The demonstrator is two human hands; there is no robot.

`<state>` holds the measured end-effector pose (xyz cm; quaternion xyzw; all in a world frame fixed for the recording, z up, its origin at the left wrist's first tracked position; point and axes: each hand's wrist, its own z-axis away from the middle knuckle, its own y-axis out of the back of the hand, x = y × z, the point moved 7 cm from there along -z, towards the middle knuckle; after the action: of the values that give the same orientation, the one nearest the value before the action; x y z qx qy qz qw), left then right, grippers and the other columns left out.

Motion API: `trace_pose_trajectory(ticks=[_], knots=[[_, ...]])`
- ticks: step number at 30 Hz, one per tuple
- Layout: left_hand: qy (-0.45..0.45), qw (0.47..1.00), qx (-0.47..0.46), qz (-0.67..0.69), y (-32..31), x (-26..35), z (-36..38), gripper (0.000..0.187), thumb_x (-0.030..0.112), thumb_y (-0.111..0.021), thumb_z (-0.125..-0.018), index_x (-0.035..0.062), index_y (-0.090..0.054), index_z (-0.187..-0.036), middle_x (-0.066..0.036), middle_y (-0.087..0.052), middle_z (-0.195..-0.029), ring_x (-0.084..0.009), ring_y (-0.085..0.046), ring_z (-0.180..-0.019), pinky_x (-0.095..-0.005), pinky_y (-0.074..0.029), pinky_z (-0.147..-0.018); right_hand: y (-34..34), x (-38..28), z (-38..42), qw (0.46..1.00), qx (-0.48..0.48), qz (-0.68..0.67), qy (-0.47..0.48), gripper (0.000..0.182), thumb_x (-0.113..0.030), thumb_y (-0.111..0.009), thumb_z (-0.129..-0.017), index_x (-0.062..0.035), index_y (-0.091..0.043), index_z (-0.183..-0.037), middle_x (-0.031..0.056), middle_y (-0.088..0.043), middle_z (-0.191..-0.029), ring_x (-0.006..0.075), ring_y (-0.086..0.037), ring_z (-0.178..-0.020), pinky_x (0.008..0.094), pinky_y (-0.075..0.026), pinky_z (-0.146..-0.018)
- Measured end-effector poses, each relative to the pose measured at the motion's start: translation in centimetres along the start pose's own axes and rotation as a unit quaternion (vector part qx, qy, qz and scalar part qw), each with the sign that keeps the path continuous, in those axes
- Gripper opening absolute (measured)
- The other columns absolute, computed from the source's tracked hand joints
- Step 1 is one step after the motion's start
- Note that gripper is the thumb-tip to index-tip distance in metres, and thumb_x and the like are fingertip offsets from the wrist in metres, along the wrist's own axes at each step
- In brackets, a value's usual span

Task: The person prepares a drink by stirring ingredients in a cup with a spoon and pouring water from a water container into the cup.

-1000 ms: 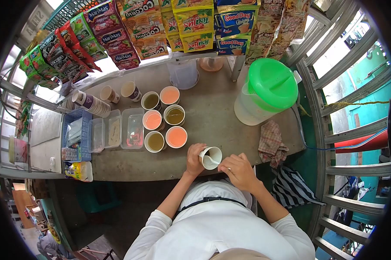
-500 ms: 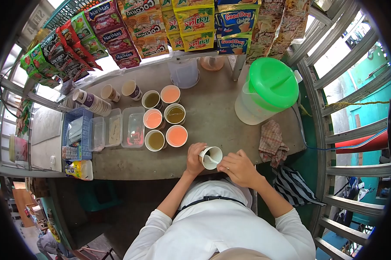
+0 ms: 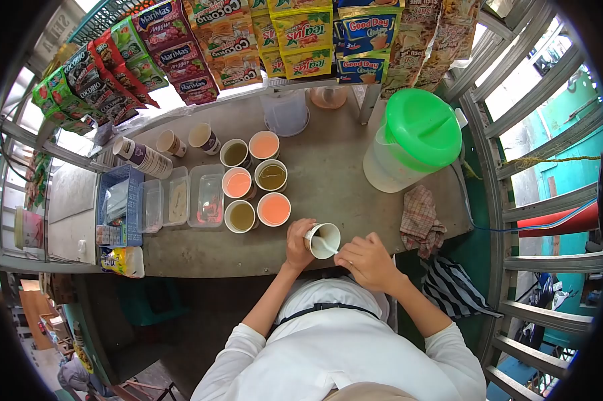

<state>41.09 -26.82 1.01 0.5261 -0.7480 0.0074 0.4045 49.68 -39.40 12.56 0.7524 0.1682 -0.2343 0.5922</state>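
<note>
My left hand [image 3: 298, 246] is wrapped round a paper cup [image 3: 317, 234] at the table's front edge. The cup is tilted, its mouth facing right, with a little dark liquid low inside. A white spoon [image 3: 329, 248] dips into it, its handle end pinched by my right hand [image 3: 366, 262]. To the left of the cup stand several filled paper cups in two columns. Some hold a pink-orange drink, like the front cup [image 3: 274, 210]; others hold an olive-brown drink, like the cup beside it [image 3: 240, 216].
Clear plastic tubs [image 3: 206, 196], a blue basket [image 3: 120, 200] and a stack of paper cups [image 3: 141, 158] stand at left. A green-lidded pitcher [image 3: 408, 144] and a checked cloth [image 3: 422, 219] are at right. Drink sachets [image 3: 304, 33] hang overhead. Metal bars line the right side.
The cup has shifted slightly left and up with my left hand. The spoon has moved inside it, and now shows lower at the rim's right side.
</note>
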Motion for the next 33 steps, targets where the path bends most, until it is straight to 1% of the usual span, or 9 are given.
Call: trace_pose_trajectory(ticks=[4, 7, 10, 13, 19, 25, 28, 31, 33], knots=[[-0.005, 1.0, -0.002, -0.007, 0.0, 0.1, -0.1, 0.061, 0.001, -0.08, -0.065, 0.0049, -0.046, -0.115, -0.018, -0.064, -0.105, -0.0348, -0.064, -0.095, -0.0429, -0.049, -0.084, 0.2, 0.4, 0.0, 0.999, -0.004, 0.034, -0.004, 0.014, -0.023, -0.057, -0.092, -0.0123, -0.064, -0.087, 0.0, -0.055, -0.079, 0.0176, -0.051, -0.077, 0.0352, -0.033, -0.07], [-0.009, 1.0, 0.004, 0.005, 0.0, 0.2, 0.0, 0.059, 0.004, -0.079, -0.065, 0.0056, -0.048, -0.115, -0.016, -0.064, -0.108, -0.0349, -0.063, -0.095, -0.0441, -0.048, -0.083, 1.0, 0.9, 0.1, 0.999, 0.035, 0.011, -0.022, 0.013, -0.023, -0.057, -0.091, -0.0133, -0.063, -0.086, -0.0004, -0.055, -0.078, 0.0174, -0.051, -0.077, 0.035, -0.033, -0.07], [-0.006, 1.0, 0.009, 0.007, -0.1, -0.1, -0.1, 0.061, 0.005, -0.08, -0.064, 0.0058, -0.047, -0.116, -0.016, -0.064, -0.108, -0.0348, -0.063, -0.095, -0.0447, -0.048, -0.084, 0.4, 0.4, 0.2, 0.998, 0.004, -0.054, -0.017, 0.012, -0.023, -0.058, -0.09, -0.0138, -0.063, -0.086, -0.0009, -0.055, -0.078, 0.0173, -0.051, -0.078, 0.035, -0.033, -0.07], [-0.018, 1.0, -0.002, 0.006, -0.2, 0.2, -0.1, 0.061, 0.006, -0.08, -0.065, 0.006, -0.047, -0.116, -0.016, -0.064, -0.108, -0.0346, -0.063, -0.096, -0.0449, -0.048, -0.084, 0.3, 0.5, 0.1, 0.999, 0.009, 0.052, 0.003, 0.01, -0.023, -0.06, -0.088, -0.0141, -0.063, -0.085, -0.0015, -0.055, -0.079, 0.017, -0.051, -0.078, 0.0355, -0.032, -0.07], [-0.003, 1.0, -0.004, 0.01, -0.1, 0.3, -0.1, 0.06, 0.001, -0.079, -0.065, 0.0059, -0.046, -0.115, -0.017, -0.064, -0.108, -0.0345, -0.063, -0.097, -0.0437, -0.049, -0.086, 0.2, -0.2, 0.3, 0.998, -0.005, 0.055, 0.017, 0.006, -0.021, -0.063, -0.085, -0.0141, -0.063, -0.085, -0.0031, -0.055, -0.079, 0.0165, -0.05, -0.077, 0.0364, -0.032, -0.07], [0.015, 1.0, 0.021, 0.01, 0.1, 0.0, 0.2, 0.058, 0.006, -0.08, -0.065, 0.0056, -0.048, -0.113, -0.016, -0.064, -0.106, -0.0341, -0.063, -0.095, -0.0437, -0.048, -0.084, 0.5, -0.5, 0.5, 0.999, -0.02, -0.002, 0.027, 0.006, -0.02, -0.062, -0.086, -0.0143, -0.063, -0.086, -0.0034, -0.056, -0.08, 0.016, -0.051, -0.078, 0.0362, -0.033, -0.072], [0.021, 1.0, 0.02, 0.008, 0.0, -0.1, 0.4, 0.058, 0.006, -0.08, -0.065, 0.0056, -0.048, -0.114, -0.015, -0.064, -0.106, -0.0339, -0.063, -0.095, -0.0431, -0.048, -0.084, 0.4, 0.8, 0.6, 0.997, -0.026, 0.072, 0.016, 0.009, -0.022, -0.058, -0.09, -0.0138, -0.062, -0.087, -0.0031, -0.059, -0.083, 0.0172, -0.052, -0.08, 0.0361, -0.032, -0.073], [0.031, 0.999, 0.026, 0.011, 0.1, -0.2, 0.5, 0.06, 0.005, -0.081, -0.064, 0.0057, -0.047, -0.115, -0.015, -0.064, -0.106, -0.0341, -0.063, -0.096, -0.0434, -0.048, -0.084, 0.9, 0.3, 0.5, 0.999, 0.003, -0.01, 0.033, 0.006, -0.02, -0.06, -0.088, -0.0146, -0.062, -0.088, -0.0022, -0.056, -0.08, 0.0168, -0.051, -0.079, 0.0367, -0.033, -0.073], [0.013, 1.0, 0.009, 0.011, -0.1, 0.0, 0.4, 0.061, 0.005, -0.08, -0.064, 0.0057, -0.047, -0.115, -0.015, -0.064, -0.106, -0.0343, -0.063, -0.096, -0.0438, -0.048, -0.084, 0.3, 0.7, 0.6, 0.999, -0.008, 0.029, 0.018, 0.006, -0.02, -0.059, -0.089, -0.0147, -0.062, -0.088, -0.0023, -0.056, -0.081, 0.0171, -0.051, -0.079, 0.0369, -0.033, -0.073]])
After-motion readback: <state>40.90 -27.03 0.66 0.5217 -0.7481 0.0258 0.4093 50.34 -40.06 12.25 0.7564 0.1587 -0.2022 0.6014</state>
